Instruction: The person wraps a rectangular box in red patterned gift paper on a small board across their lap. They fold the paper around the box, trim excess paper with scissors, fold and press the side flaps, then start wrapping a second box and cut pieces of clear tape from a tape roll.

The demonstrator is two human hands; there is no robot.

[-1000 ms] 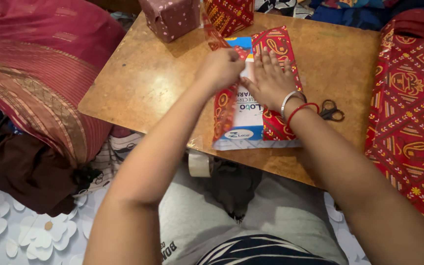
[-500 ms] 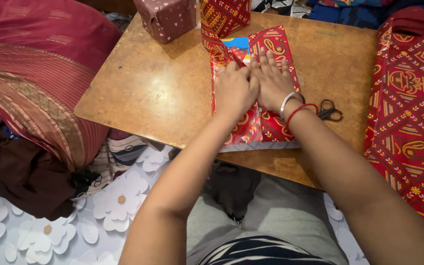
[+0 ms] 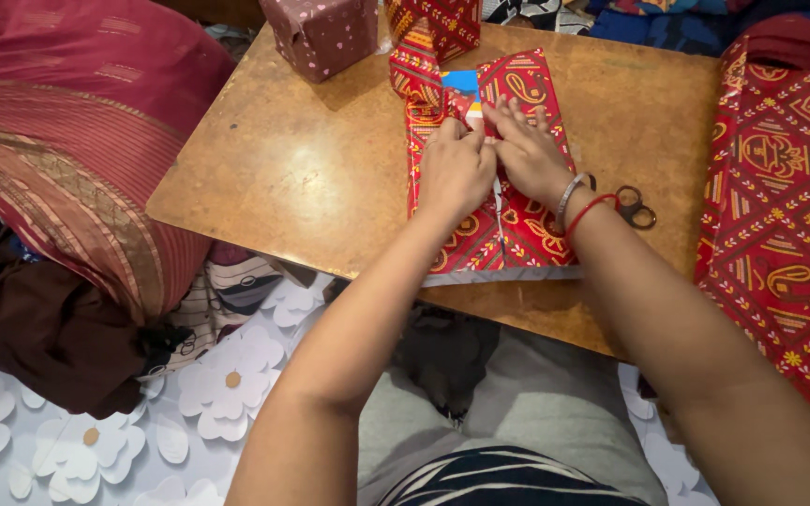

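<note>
Now | I see the left hand (image 3: 455, 171) pinching the red paper (image 3: 485, 215) over a box (image 3: 461, 82) at table (image 3: 311, 178) centre | right hand (image 3: 529, 155) flat, open on it | scissors (image 3: 632, 206) at 3 o'clock | pink box (image 3: 322, 33) at 11.

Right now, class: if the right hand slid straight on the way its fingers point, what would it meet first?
The right hand points up the box, across red wrapping paper. Past the far edge, bare table follows; the wrapped red parcel sits slightly left, so probably missed.
</note>
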